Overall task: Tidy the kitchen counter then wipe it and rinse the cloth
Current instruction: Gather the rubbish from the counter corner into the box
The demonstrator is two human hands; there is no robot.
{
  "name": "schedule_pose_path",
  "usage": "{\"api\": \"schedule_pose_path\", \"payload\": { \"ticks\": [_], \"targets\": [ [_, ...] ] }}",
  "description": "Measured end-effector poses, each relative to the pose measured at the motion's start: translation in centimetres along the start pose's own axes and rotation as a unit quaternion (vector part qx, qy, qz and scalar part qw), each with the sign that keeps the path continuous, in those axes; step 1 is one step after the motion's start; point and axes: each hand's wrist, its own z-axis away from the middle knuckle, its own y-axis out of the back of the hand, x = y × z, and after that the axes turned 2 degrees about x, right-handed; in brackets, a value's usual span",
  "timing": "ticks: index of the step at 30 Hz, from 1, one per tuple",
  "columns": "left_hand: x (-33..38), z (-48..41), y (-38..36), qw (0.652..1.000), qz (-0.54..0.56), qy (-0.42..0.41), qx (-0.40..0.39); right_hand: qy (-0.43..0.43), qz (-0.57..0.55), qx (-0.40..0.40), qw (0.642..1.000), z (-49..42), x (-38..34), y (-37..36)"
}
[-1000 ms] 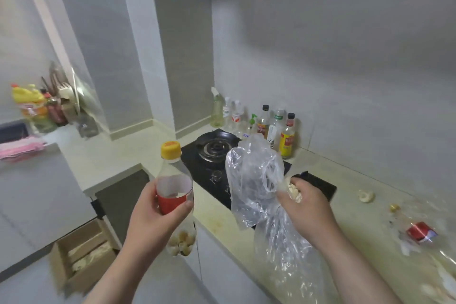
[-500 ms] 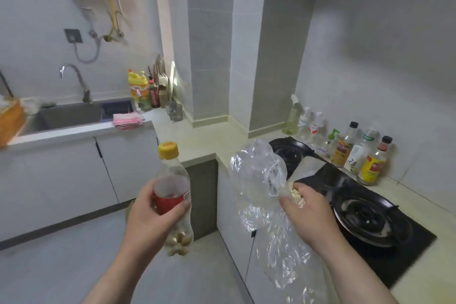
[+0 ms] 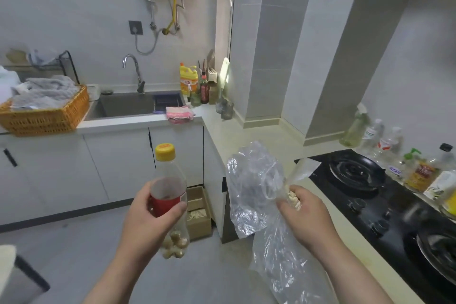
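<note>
— What does each of the person's hands have?

— The left grip (image 3: 150, 215) is clamped round the red label of a clear bottle (image 3: 167, 170). The bottle is upright, with its yellow cap above the fingers and pale round lumps in its base below the palm. The right grip (image 3: 306, 215) is closed on a crumpled clear plastic bag (image 3: 254, 187), which billows above the fist and trails below the wrist. A pale ridged scrap (image 3: 294, 198) shows at the thumb.

— And the cloth?

— The pink cloth (image 3: 179, 114) lies well beyond the left grip, on the table (image 3: 246, 136) edge just beside the sink (image 3: 128, 105). The black stove (image 3: 357, 180) sits on the table just right of the right grip.
</note>
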Motion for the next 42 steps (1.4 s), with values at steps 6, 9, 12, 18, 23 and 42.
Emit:
{"api": "schedule_pose_path", "payload": {
  "ticks": [6,9,12,18,23,42],
  "targets": [
    [-1.9,-3.3,5.0,1.0,-0.002,-0.001,0.028,0.01,-0.016,-0.031,0.999,-1.3,-3.5,-5.9],
    [-2.9,-4.4,6.8,0.999,-0.004,0.005,0.045,0.013,-0.015,-0.048,0.999,-1.9,-4.8,-8.2],
    [-4.1,-5.5,7.8,0.999,-0.002,0.019,0.05,0.009,-0.017,-0.059,0.998,-3.1,-5.2,-10.2],
    [-6.0,-8.4,8.4,0.998,-0.009,0.031,0.062,0.009,-0.005,-0.087,0.996,-6.9,-5.5,-13.8],
    [-7.4,-13.1,8.0,0.996,-0.019,0.041,0.073,0.012,-0.006,-0.11,0.994,-12.2,-5.5,-17.2],
    [-9.9,-32.9,2.0,0.992,-0.056,0.052,0.104,0.039,-0.011,-0.178,0.983,-34.6,-5.0,-26.3]
  ]
}}
